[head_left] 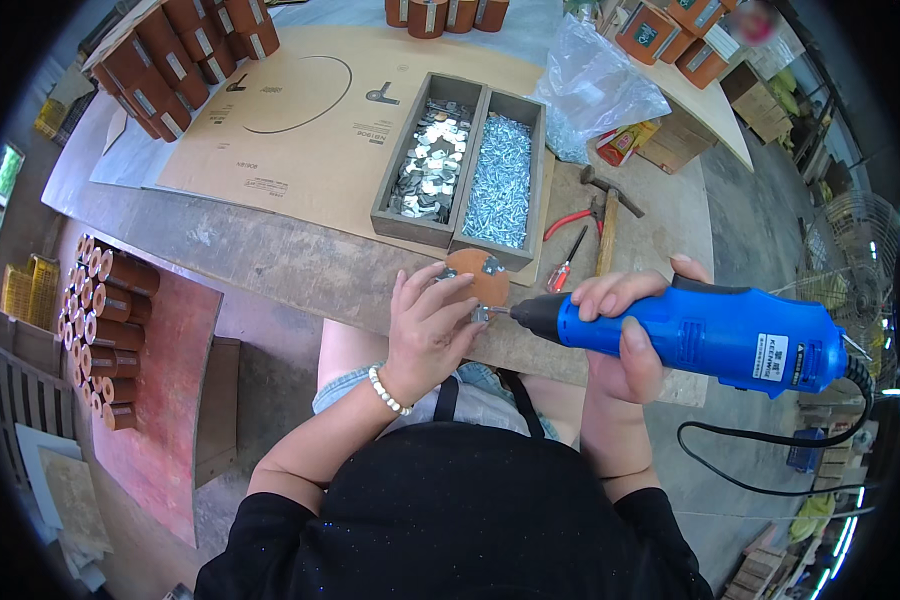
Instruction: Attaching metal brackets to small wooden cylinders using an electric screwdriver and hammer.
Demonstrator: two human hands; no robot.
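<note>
My right hand (625, 325) is wrapped round a blue electric screwdriver (710, 330) with a black nose, held nearly level. Its bit points left and meets a small metal clip (482, 314) at the near edge of a round brown piece (480, 285). More metal clips sit along that piece's rim. My left hand (425, 325), a beaded bracelet on its wrist, has curled fingers gripping the piece's left side and reaching the clip by the bit. Part of the piece is covered by those fingers.
Just beyond stands a divided wooden box (454, 240) with metal clips and screws. To its right lie a hammer (610, 225), red-handled pliers (575, 218) and a screwdriver (562, 272). Brown cylinders (115, 330) are stacked at left. The power cord (770, 440) loops at right.
</note>
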